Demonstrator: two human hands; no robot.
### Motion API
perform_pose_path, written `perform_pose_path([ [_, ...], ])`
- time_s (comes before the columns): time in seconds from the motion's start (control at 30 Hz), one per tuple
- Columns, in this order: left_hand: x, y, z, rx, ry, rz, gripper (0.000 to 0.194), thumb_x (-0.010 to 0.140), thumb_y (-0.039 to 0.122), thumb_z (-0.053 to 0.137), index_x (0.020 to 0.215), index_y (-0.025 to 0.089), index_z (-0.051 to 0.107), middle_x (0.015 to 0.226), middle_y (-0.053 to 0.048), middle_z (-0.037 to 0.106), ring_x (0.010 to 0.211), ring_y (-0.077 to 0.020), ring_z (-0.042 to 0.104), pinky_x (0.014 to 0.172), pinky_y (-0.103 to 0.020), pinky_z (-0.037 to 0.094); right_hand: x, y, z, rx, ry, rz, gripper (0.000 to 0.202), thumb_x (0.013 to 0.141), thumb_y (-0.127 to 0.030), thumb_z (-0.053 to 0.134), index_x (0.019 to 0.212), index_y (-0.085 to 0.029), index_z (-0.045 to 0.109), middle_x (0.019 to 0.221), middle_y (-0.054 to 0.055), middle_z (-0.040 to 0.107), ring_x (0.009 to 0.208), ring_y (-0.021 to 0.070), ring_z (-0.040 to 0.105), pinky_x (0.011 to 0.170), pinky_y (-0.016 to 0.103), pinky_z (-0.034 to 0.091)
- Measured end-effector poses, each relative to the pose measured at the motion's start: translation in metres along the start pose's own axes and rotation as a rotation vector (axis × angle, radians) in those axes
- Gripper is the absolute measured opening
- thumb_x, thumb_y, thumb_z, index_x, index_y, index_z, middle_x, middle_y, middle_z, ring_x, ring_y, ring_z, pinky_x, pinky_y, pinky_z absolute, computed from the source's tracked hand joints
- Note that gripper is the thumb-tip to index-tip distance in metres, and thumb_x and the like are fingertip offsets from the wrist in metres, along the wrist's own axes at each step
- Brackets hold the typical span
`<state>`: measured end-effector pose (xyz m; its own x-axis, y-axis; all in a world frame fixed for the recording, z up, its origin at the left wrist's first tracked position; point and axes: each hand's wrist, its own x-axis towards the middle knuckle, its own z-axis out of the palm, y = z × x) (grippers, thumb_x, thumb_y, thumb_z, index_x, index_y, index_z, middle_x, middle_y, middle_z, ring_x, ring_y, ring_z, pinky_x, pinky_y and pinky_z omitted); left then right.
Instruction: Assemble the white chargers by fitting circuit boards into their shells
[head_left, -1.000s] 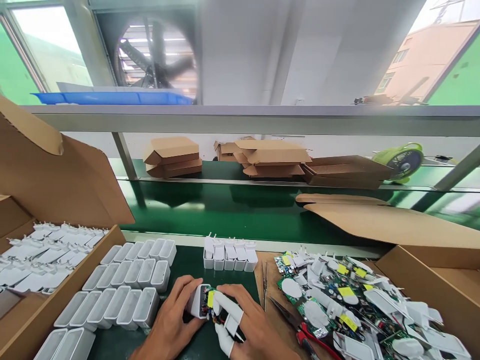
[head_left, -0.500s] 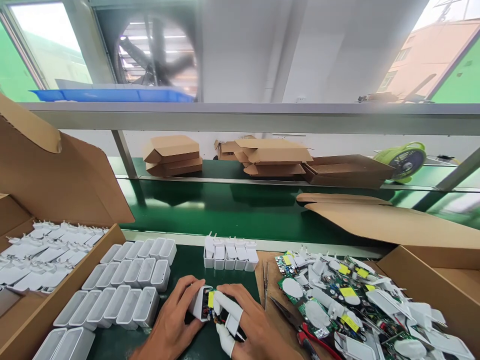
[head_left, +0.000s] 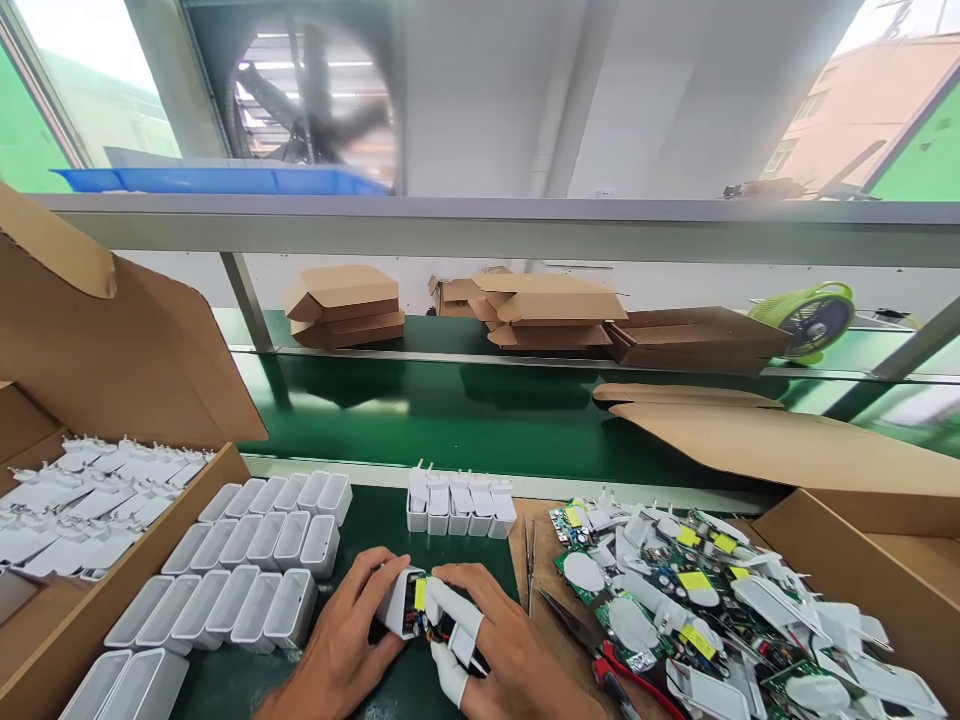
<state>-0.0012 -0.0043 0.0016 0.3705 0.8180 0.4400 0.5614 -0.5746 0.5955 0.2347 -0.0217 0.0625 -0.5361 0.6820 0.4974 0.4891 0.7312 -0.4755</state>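
White plastic makes the small box point(head_left: 394, 603) that the two hands have between them, above the green desk point(head_left: 375, 520). The left hand's point(head_left: 341, 640) grip is closed around the box, probably so it can't wiggle. The right hand point(head_left: 517, 650) has its grip pinched on a board with a yellow block point(head_left: 420, 594), right at the box's open end. White covers point(head_left: 455, 608) sit on its thumb and pointing finger, maybe to keep skin off the little parts.

Just past the hands is a short row of boxes with white bits poking out point(head_left: 459, 508). On the left, open boxes point(head_left: 320, 546) stand in neat rows, likely so one is easy to grab. The messy pile of boards point(head_left: 625, 622) is on the right, near the hand that holds one. Tweezers point(head_left: 529, 562) and red-handled pliers point(head_left: 606, 675) lie close by, easy to reach. Farther left, a brown carton point(head_left: 157, 543) holds flat white pieces.
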Motion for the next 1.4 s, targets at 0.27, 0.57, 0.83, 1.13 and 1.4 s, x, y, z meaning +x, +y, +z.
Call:
perform_pose_path([
  [0.27,0.001,0.005,-0.003,-0.031,0.000,-0.017,0.060,0.092,0.011,0.061,0.147,0.031,0.047,0.138,-0.012,0.055,0.124,-0.0282,0.064,0.100,-0.037,0.059,-0.001,0.004,0.003,0.020,-0.011,0.019,0.054,0.087,-0.002,0.053,0.138,-0.018,0.053,0.133,0.017,0.060,0.120,0.0294,0.060,0.100,0.045,0.059],
  [0.57,0.001,0.007,-0.005,-0.008,-0.006,-0.021,0.064,0.090,0.009,0.059,0.148,0.030,0.047,0.138,-0.012,0.056,0.124,-0.0284,0.064,0.099,-0.036,0.060,0.001,0.001,0.001,-0.045,-0.024,-0.004,0.051,0.087,-0.001,0.051,0.137,-0.016,0.052,0.132,0.019,0.059,0.120,0.0311,0.059,0.097,0.046,0.059],
  [0.83,0.001,0.009,-0.004,-0.098,-0.117,0.018,0.065,0.094,0.018,0.064,0.154,0.029,0.043,0.146,-0.012,0.060,0.135,-0.0301,0.060,0.114,-0.047,0.051,0.003,-0.002,-0.002,0.098,-0.086,0.134,0.048,0.087,-0.018,0.072,0.133,-0.020,0.057,0.125,0.012,0.065,0.109,0.0291,0.062,0.096,0.046,0.058],
  [1.13,0.002,0.013,-0.006,-0.441,-0.071,-0.184,0.064,0.095,0.026,0.066,0.155,0.027,0.043,0.152,-0.014,0.059,0.138,-0.0309,0.060,0.117,-0.052,0.047,0.000,0.009,0.001,0.158,-0.072,0.130,0.035,0.100,-0.016,0.059,0.133,-0.026,0.065,0.138,0.011,0.065,0.127,0.0241,0.064,0.110,0.037,0.053],
  [1.4,0.010,0.024,-0.017,-0.790,-0.061,-0.313,0.059,0.095,0.061,0.067,0.141,0.025,0.058,0.138,-0.014,0.069,0.128,-0.0309,0.065,0.113,-0.049,0.049,-0.004,0.013,0.001,-0.031,-0.135,0.067,0.046,0.099,-0.018,0.061,0.144,-0.026,0.056,0.140,0.011,0.066,0.122,0.0231,0.069,0.106,0.034,0.056],
])
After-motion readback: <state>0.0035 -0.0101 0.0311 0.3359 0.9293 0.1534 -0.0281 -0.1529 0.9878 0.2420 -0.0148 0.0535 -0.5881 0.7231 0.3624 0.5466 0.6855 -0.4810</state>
